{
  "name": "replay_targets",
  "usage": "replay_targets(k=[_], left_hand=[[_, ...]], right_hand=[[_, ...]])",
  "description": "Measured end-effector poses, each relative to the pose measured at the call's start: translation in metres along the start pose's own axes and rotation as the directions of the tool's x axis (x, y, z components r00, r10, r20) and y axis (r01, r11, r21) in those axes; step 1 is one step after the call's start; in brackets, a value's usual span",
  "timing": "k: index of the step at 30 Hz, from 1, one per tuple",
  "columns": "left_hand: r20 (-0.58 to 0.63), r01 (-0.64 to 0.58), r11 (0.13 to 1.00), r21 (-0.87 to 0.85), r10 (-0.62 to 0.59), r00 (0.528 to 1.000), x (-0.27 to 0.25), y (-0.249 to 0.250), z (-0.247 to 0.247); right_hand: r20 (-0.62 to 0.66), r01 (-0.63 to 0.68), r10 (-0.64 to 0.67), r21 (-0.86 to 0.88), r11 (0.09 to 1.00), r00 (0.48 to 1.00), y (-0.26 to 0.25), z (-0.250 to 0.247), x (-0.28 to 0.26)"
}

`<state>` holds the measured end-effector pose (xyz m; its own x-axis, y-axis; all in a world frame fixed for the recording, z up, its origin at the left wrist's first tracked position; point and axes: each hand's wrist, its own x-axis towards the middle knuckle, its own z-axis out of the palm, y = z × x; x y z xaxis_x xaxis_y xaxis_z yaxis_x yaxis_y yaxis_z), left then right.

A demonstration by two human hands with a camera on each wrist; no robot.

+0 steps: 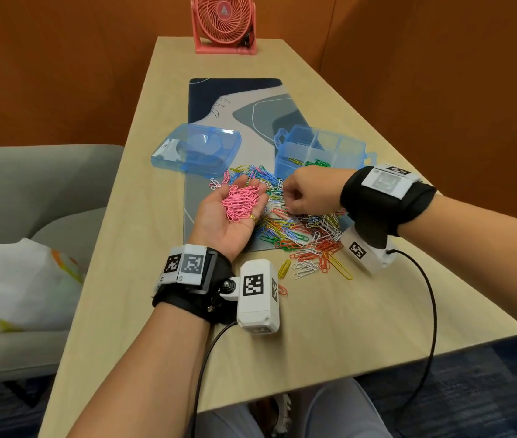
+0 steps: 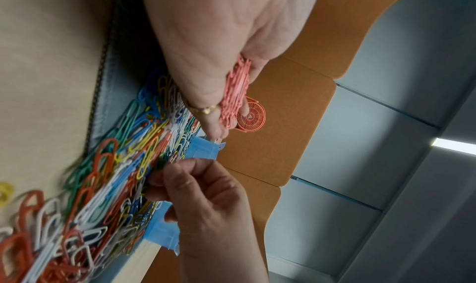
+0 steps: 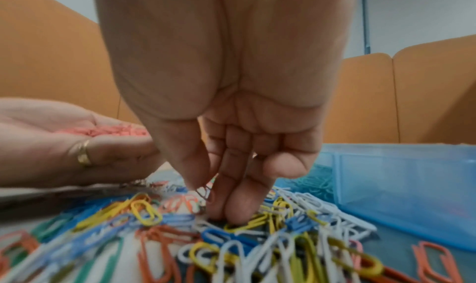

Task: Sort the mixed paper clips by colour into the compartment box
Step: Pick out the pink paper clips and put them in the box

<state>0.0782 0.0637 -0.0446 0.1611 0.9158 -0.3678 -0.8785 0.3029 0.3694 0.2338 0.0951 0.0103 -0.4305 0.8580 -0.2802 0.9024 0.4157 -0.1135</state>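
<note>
Pink clips (image 1: 242,202) heaped in upturned left hand (image 1: 225,220), axes mixed.

Pink clips (image 1: 242,202) fill the left palm; mixed pile (image 1: 295,229) on the mat = blue, green, yellow, orange-red, white. Compartment box (image 1: 321,151) & lid (image 1: 196,149) are see-thru light blue; mat (image 1: 235,99) is navy w/ grey shapes & thin white lines. Fan (image 1: 224,23) is coral pink, table (image 1: 314,311) pale wood grain, walls orange-brown, wrist bands black w/ b&w square-code tags, ring (image 1: 253,217) gold.
</note>
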Motion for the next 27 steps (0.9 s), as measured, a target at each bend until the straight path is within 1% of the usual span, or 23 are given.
replay_targets(k=[2, 5, 9, 11, 13, 18, 21, 23, 25, 27], left_hand=[[-0.003, -0.001, 1.000, 0.010, 0.001, 1.000, 0.000, 0.000, 0.000], [-0.014, -0.003, 1.000, 0.030, 0.003, 1.000, 0.001, -0.001, 0.000], [-0.020, -0.002, 1.000, 0.023, 0.003, 1.000, 0.001, -0.001, 0.001], [-0.009, 0.003, 1.000, -0.007, -0.003, 1.000, 0.000, -0.001, 0.001], [0.001, 0.021, 0.999, -0.033, -0.021, 1.000, -0.001, 0.000, 0.001], [0.010, 0.009, 1.000, -0.021, -0.009, 1.000, 0.002, 0.003, -0.001], [0.013, -0.031, 0.999, -0.038, 0.031, 0.999, 0.004, 0.008, -0.004], [0.014, -0.055, 0.997, -0.054, 0.056, 0.998, 0.006, 0.012, -0.008], [0.011, -0.073, 0.995, -0.074, 0.074, 0.997, 0.008, 0.016, -0.011], [0.007, -0.081, 0.992, -0.093, 0.082, 0.997, 0.009, 0.019, -0.013]], right_hand=[[-0.017, -0.010, 0.010, 0.043, 0.999, 1.000, 0.002, -0.003, -0.001], [-0.082, 0.004, 0.010, 0.169, 0.986, 0.997, 0.002, -0.013, -0.001], [-0.174, 0.127, -0.070, 0.340, 0.932, 0.982, -0.014, -0.027, 0.000], [-0.208, 0.170, -0.096, 0.376, 0.911, 0.973, -0.022, -0.032, 0.003], [-0.229, 0.162, -0.086, 0.341, 0.926, 0.970, -0.021, -0.035, 0.008], [-0.236, 0.009, 0.048, 0.237, 0.972, 0.970, -0.005, -0.034, 0.020], [-0.216, -0.015, 0.042, 0.127, 0.992, 0.975, -0.005, -0.027, 0.034], [-0.168, -0.003, 0.008, 0.033, 0.999, 0.986, -0.009, -0.021, 0.044], [-0.056, 0.013, -0.018, -0.098, 0.995, 0.998, -0.014, -0.015, 0.050], [0.057, 0.056, -0.046, -0.184, 0.981, 0.997, -0.017, -0.011, 0.053]])
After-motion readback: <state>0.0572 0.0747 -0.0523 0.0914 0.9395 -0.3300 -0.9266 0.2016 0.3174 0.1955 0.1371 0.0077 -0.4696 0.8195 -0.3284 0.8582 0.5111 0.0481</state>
